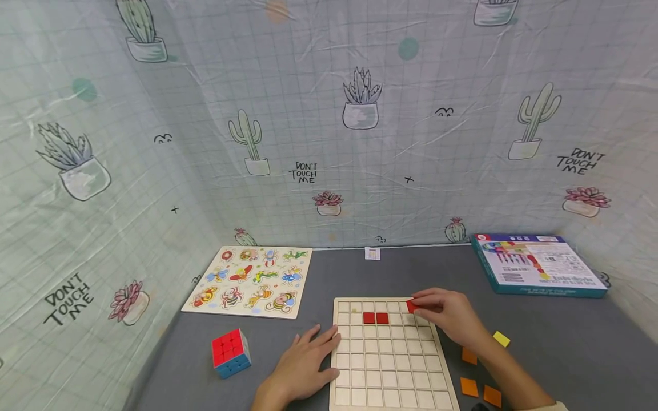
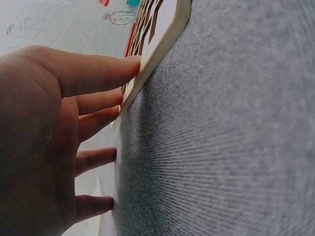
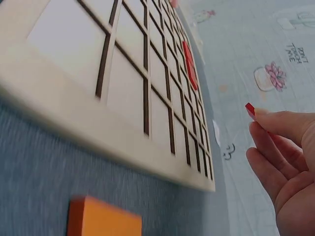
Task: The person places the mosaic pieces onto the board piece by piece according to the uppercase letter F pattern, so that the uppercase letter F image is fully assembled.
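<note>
At board's (image 1: 382, 362) corner, thin red tile (image 1: 410, 307), right fingers (image 1: 430, 300) pinching it, left fingers (image 1: 324, 338) spread

Red tile (image 1: 411, 306), pale gridded board (image 1: 387, 362)

Your left hand (image 1: 302, 365) and right hand (image 1: 452, 315) are bare; a pale cream sleeve (image 1: 549, 406) shows its edge on your right forearm (image 1: 509, 371).

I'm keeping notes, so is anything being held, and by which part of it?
The right hand pinches a red tile by its right side in the head view; the left hand only touches the board.
</note>
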Available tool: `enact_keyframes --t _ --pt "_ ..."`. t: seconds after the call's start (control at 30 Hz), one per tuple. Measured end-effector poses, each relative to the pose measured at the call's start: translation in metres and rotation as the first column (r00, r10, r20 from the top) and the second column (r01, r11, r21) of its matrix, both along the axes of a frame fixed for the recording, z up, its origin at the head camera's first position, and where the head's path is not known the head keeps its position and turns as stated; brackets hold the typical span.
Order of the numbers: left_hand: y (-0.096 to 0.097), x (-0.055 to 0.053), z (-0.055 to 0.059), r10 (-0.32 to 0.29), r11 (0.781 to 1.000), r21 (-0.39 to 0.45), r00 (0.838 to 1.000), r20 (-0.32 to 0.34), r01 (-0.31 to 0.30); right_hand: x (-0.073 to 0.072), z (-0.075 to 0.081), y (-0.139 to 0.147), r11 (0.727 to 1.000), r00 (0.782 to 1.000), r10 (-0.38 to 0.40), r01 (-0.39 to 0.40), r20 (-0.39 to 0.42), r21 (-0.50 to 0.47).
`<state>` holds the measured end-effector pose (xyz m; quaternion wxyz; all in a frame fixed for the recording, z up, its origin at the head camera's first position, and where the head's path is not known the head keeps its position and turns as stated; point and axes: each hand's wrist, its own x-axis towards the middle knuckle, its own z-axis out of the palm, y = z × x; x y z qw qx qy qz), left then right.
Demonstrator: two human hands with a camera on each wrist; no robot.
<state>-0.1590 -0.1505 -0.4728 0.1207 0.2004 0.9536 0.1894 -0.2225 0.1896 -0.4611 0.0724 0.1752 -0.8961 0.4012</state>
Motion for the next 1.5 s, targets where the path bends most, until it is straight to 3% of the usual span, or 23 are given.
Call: enact_keyframes --t 0.3,0.73,1.03,1.5 --pt "0.0 0.0 0.0 0.005 1.0 -0.006 1.0 0.0 -0.005 -0.008 -0.007 -0.024 0.999 0.995 0.044 -0.043 0.091 -0.01" --pt "0.001 0.001 0.0 0.005 1.0 0.0 1.0 0.003 -0.005 -0.005 -0.02 -0.037 0.996 0.997 -0.023 0.015 0.08 0.09" --pt "-0.001 0.0 -0.001 0.004 1.0 0.005 1.0 -0.002 -0.004 -0.008 -0.016 -0.039 0.992 0.995 0.039 -0.05 0.09 0.118" --pt "0.0 -0.001 -0.002 0.005 1.0 0.003 1.0 0.001 -0.005 -0.008 -0.018 -0.038 0.993 0.995 0.042 -0.052 0.09 0.11"
